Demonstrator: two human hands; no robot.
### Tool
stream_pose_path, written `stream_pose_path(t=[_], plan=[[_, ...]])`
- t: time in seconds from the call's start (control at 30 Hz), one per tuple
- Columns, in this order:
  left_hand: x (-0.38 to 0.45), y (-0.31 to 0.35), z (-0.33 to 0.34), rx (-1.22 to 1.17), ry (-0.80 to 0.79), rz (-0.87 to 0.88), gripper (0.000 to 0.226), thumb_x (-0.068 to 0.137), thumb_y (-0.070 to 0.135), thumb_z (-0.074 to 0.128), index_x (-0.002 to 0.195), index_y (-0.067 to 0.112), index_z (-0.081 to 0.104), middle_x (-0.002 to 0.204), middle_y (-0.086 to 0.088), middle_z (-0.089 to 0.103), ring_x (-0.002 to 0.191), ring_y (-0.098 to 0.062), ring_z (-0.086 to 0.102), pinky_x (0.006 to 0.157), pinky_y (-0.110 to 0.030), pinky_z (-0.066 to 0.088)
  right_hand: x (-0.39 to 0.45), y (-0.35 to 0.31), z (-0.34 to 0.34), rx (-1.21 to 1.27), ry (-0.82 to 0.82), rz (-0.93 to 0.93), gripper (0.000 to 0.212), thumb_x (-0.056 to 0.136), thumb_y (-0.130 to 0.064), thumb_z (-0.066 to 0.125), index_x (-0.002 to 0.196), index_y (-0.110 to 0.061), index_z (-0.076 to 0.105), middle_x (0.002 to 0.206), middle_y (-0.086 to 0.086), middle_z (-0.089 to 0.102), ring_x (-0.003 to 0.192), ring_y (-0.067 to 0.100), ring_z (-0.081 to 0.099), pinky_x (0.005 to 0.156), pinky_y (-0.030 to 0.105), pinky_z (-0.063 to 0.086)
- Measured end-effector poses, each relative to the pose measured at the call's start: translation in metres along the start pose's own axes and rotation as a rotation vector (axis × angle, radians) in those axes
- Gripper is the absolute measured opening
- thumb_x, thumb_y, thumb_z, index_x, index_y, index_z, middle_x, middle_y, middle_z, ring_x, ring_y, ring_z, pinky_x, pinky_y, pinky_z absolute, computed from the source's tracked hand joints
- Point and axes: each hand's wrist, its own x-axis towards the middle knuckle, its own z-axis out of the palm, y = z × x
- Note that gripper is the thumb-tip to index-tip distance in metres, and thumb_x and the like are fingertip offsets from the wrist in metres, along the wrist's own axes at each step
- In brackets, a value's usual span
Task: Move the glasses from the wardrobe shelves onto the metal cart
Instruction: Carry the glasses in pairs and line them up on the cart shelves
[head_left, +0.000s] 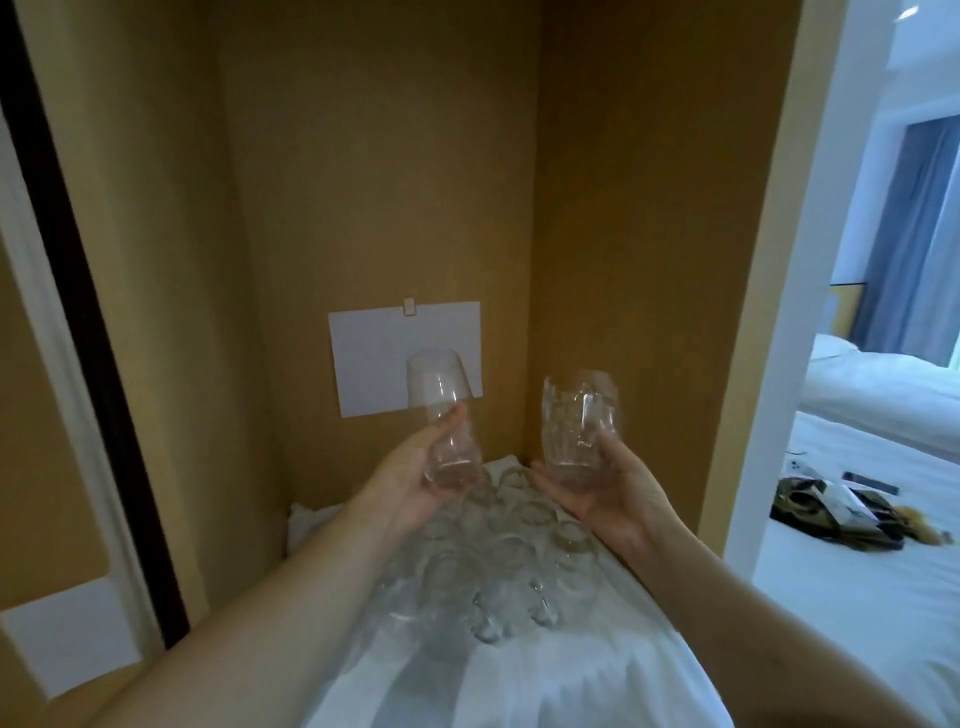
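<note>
Wardrobe shelf w/ white cloth, left hand gripping left glass, right hand gripping right glass, both upright

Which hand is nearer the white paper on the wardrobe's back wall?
Left. The left hand holds a glass that overlaps the white paper; the right hand, holding another glass, is off to the paper's right.

I see clear glasses on white cloth; at twelve o'clock, white paper on tan wardrobe wall.
</note>
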Motion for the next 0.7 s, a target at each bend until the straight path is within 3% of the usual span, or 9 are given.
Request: stream_pose_path(t=[0.1,0.2,0.37,0.47,0.57,0.7], plan=[[-0.013,-0.015,0.017,0.113,-0.031,0.033,0.056,0.066,0.021,0.086,0.114,0.007,0.062,0.079,-0.011,0.071,0.069,-0.025,0.065,0.070,-0.041,0.054,-0.016,-0.003,-0.011,-0.041,-0.015,-0.007,0.019,0.093,-0.024,0.068,0.088,-0.011,0.081,0.137,0.029,0.058,0.123,0.045,0.057,0.113,0.060,0.038],[-0.020,-0.031,0.033,0.174,-0.090,0.071,0.058,0.066,0.022,0.086,0.117,0.008,0.063,0.079,-0.007,0.074,0.067,-0.023,0.067,0.066,-0.038,0.055,-0.035,-0.017,-0.021,-0.056,-0.077,0.012,0.012,0.092,-0.020,0.070,0.097,-0.010,0.075,0.139,0.027,0.057,0.126,0.044,0.057,0.116,0.057,0.034],[-0.034,-0.067,0.074,0.165,-0.127,0.070,0.032,0.075,0.016,0.081,0.104,0.009,0.069,0.086,-0.008,0.076,0.071,-0.025,0.069,0.069,-0.042,0.057,-0.075,-0.047,-0.049,-0.069,-0.129,0.009,0.069,0.074,-0.024,0.087,0.133,-0.002,0.057,0.136,0.028,0.059,0.124,0.047,0.058,0.106,0.063,0.042],[-0.043,-0.096,0.105,0.196,-0.172,0.030,0.047,0.073,0.019,0.087,0.114,0.008,0.067,0.091,-0.009,0.072,0.069,-0.025,0.066,0.068,-0.040,0.053,-0.109,-0.079,-0.071,-0.134,-0.092,-0.052,0.096,0.054,-0.022,0.098,0.137,-0.005,0.054,0.131,0.024,0.062,0.119,0.041,0.062,0.098,0.062,0.051],[-0.053,-0.129,0.144,0.219,-0.212,0.023,0.053,0.074,0.018,0.085,0.122,0.008,0.064,0.091,-0.007,0.072,0.069,-0.022,0.066,0.062,-0.035,0.054,-0.145,-0.114,-0.098,-0.177,-0.088,-0.084,0.099,0.047,-0.025,0.100,0.134,-0.006,0.057,0.123,0.019,0.065,0.111,0.035,0.064,0.101,0.054,0.048],[-0.070,-0.175,0.198,0.269,-0.257,0.008,0.067,0.067,0.023,0.091,0.126,0.011,0.064,0.104,-0.008,0.075,0.086,-0.024,0.072,0.067,-0.038,0.060,-0.190,-0.158,-0.144,-0.198,-0.057,-0.098,0.110,0.058,-0.036,0.097,0.151,-0.009,0.044,0.139,0.020,0.057,0.127,0.038,0.054,0.117,0.057,0.031]])
